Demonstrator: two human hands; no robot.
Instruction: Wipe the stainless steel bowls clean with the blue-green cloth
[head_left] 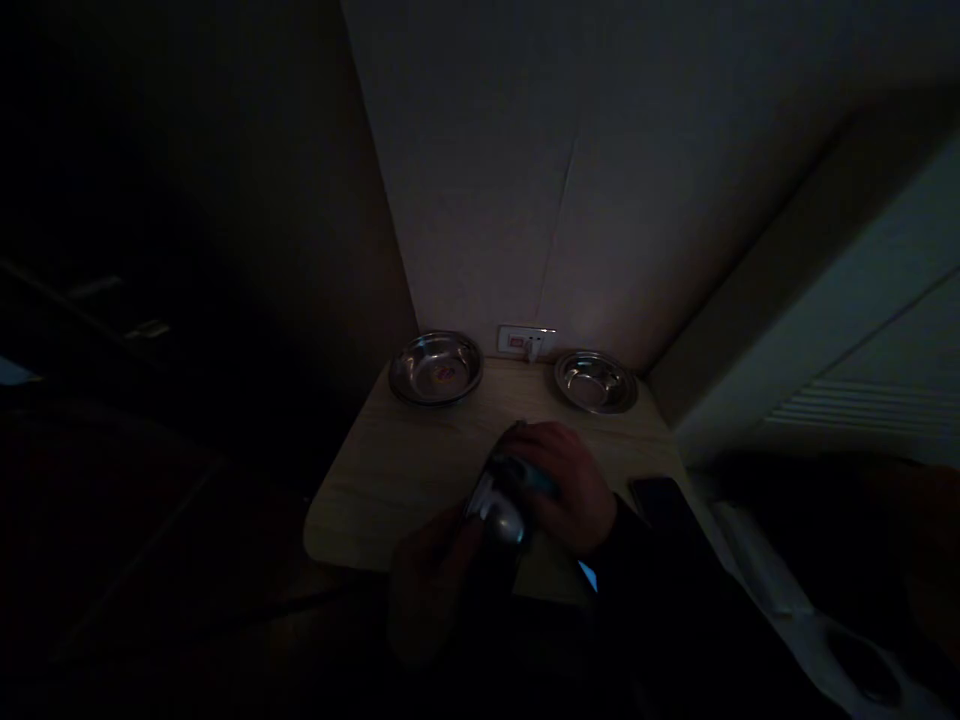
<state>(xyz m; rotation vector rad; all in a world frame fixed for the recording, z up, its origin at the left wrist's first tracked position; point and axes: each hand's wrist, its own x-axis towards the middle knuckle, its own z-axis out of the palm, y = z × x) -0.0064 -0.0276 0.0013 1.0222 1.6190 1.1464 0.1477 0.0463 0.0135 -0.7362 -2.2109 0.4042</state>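
The scene is very dim, so detail is poor. Low in the middle, a dark glossy object (507,522) with a bright highlight and a pale streak sits over the table's near part; its kind does not show clearly. My left hand (427,590) is closed around its left side, deep in shadow. Over its upper right side, my right hand (564,480) curls around a teal-and-dark item (536,480), pressed against or very close to the glossy object. Darkness hides most of both hands' fingertips.
Two shiny metal bowls, a left one (437,370) and a right one (595,382), stand at the back of the pale wooden table (375,500). A wall socket (527,341) holds a plug. A dark phone-like slab (660,500) and a lit blue screen edge (588,575) lie at right.
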